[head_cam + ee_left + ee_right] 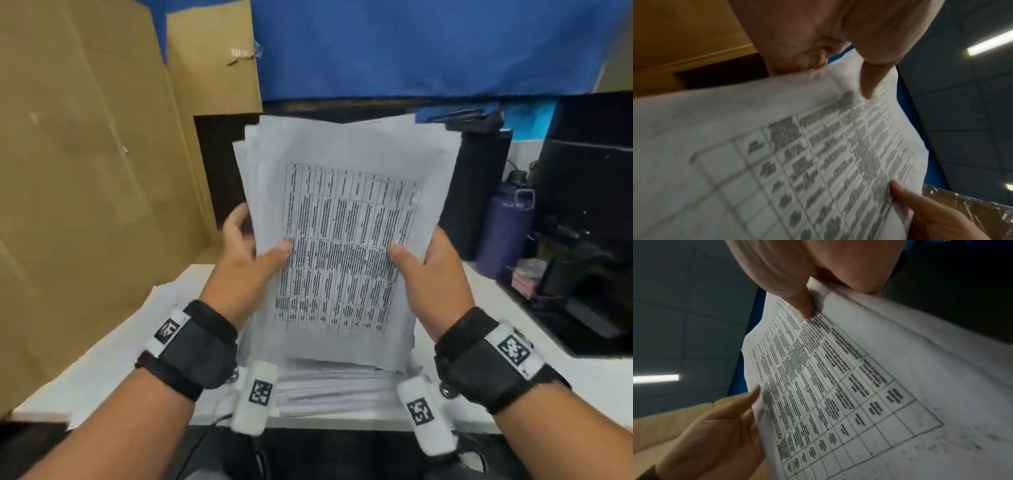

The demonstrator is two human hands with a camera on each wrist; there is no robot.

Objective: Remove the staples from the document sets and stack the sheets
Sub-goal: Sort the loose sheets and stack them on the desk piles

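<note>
Cardboard (85,171) stands at the far left of a white desk (113,353). The left hand (246,263) grips the left edge of a sheaf of sheets (346,219), thumb on the printed table, fingers curled behind. The sheaf is held upright in the air above a pile (339,383) of paper lying on the desk near the person. Its back sheets fan out unevenly at the top. The right hand (424,277) grips the right edge the same way, thumb in front. Further right stand a dark bottle (507,233) and black equipment (589,212).

The step looks like squaring loose sheets before stacking. To do it well, loosen both grips slightly, tap the bottom edge on the pile, and let stray sheets slide level; a tight pinch would likely crease them.

The head view shows both hands, the fanned top and the pile below. The left wrist view, blurred, shows the thumb (869,84) pressed on the page. The right wrist view shows its thumb (805,308) denting the paper, and a ceiling light (655,378). No staple shows in any view.
</note>
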